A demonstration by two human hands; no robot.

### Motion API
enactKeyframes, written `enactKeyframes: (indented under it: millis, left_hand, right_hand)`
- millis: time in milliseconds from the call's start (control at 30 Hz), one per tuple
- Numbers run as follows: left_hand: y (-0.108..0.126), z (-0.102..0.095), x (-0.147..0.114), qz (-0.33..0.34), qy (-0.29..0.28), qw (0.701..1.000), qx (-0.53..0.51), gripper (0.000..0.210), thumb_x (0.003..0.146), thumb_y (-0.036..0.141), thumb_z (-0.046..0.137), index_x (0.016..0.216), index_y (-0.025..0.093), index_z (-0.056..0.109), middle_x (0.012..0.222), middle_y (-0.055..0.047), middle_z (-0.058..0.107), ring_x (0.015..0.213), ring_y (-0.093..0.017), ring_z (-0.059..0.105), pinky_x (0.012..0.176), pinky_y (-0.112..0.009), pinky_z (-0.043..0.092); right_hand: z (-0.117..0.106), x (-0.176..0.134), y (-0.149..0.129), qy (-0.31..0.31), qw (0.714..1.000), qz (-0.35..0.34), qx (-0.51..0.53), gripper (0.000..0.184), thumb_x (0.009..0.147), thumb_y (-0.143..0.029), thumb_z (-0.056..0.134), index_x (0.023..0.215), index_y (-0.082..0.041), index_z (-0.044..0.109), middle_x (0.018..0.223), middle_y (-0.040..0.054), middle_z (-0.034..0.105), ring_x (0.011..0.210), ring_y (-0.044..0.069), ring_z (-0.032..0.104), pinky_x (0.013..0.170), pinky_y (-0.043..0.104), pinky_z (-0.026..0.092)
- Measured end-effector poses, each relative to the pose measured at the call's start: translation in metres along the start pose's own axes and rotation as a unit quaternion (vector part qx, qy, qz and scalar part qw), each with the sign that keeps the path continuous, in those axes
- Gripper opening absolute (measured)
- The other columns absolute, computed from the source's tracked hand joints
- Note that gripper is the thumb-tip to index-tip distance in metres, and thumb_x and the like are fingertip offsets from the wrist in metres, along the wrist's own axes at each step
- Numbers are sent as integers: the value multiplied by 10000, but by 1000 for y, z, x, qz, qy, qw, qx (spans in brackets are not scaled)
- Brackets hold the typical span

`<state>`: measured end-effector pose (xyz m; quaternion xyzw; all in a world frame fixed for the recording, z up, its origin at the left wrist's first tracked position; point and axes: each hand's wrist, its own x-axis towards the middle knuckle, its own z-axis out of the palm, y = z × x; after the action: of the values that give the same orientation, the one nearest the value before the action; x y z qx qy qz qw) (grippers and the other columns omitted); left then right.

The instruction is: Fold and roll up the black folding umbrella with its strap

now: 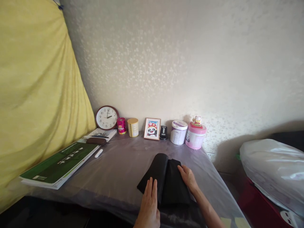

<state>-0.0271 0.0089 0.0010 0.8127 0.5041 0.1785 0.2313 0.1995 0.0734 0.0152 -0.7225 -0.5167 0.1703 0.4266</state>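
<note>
At the far left a yellow curtain (40, 95) hung down beside the table (114, 177). Along that edge lay a large green book (59, 163), flat, its long side following the curtain, which left the middle of the surface for the hands. A brown case (96, 141) rested across its far end, and a small white object (98, 153) lay just beside it. The round clock (107, 117) stood upright at the back, probably leaning on the wall for support. Next came a pink tin (121, 126) and a yellow-lidded can (133, 128), set far back, seemingly out of the way.

The person's left hand (149, 202) lay against the near left side of the folded black cloth (175, 186), fingers straight and together, closed round nothing; it seemed to steady the thick fold. Behind stood a picture frame (152, 129), tilted back so its panda faced the person. The cloth lay on the table near the front, its raised fold on the left and a flatter part on the right. A white tub (179, 133) stood beyond it. The right hand (188, 177) appeared to pinch the cloth's far right edge, thumb near fingers, perhaps to control that corner; its underside was hidden.
</note>
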Motion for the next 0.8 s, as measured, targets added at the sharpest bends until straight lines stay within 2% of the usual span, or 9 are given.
enactKeyframes:
  millis: [67, 167, 333, 533, 700, 800]
  left_hand:
    - [2, -2, 0, -5, -6, 1000, 7, 933, 565, 12, 417, 1407, 124, 30, 1497, -87, -47, 1377, -241, 5, 1118, -408, 201]
    - [4, -3, 0, -4, -9, 1000, 13, 939, 560, 21, 438, 1406, 116, 40, 1495, -91, -40, 1375, -257, -4, 1113, -409, 210]
    - [3, 0, -1, -3, 2, 1000, 23, 940, 554, 11, 426, 1405, 121, 41, 1494, -88, -40, 1375, -248, 2, 1116, -405, 207]
    - [1, 1, 0, -4, 2, 1000, 15, 946, 538, 12, 433, 1404, 107, 66, 1492, -113, -30, 1373, -260, 15, 1118, -414, 200]
    - [0, 2, 1, -7, 3, 1000, 6, 960, 520, 17, 451, 1400, 80, 71, 1493, -136, -21, 1374, -262, 15, 1122, -415, 191]
    - [0, 0, 2, -3, -14, 1000, 7, 932, 498, 22, 471, 1376, 13, 160, 1485, -175, 1, 1370, -282, -2, 1134, -409, 152]
  right_hand:
    - [-5, -5, 5, -17, 998, 30, 57, 351, 727, -477, 480, 506, -209, 523, 493, -1, 540, 529, 174, 524, 503, 268, 362]
    - [-13, -14, 4, -42, 985, 67, 150, 417, 706, -564, 493, 552, -184, 565, 486, -4, 535, 522, 167, 511, 471, 258, 353]
    - [-16, -13, -27, -68, 970, 64, 223, 452, 680, -611, 530, 601, -166, 557, 511, -16, 521, 506, 130, 469, 454, 237, 330]
    - [5, 0, -65, -97, 949, 54, 294, 391, 702, -550, 562, 611, -176, 490, 480, -69, 401, 444, 70, 359, 403, 201, 255]
    - [30, 7, -80, -116, 937, 68, 324, 325, 712, -486, 577, 699, -164, 534, 513, -60, 463, 445, 77, 432, 393, 189, 330]
    - [45, 12, -84, -112, 941, 82, 308, 278, 729, -428, 579, 774, -154, 564, 500, -57, 482, 420, 86, 459, 361, 189, 358]
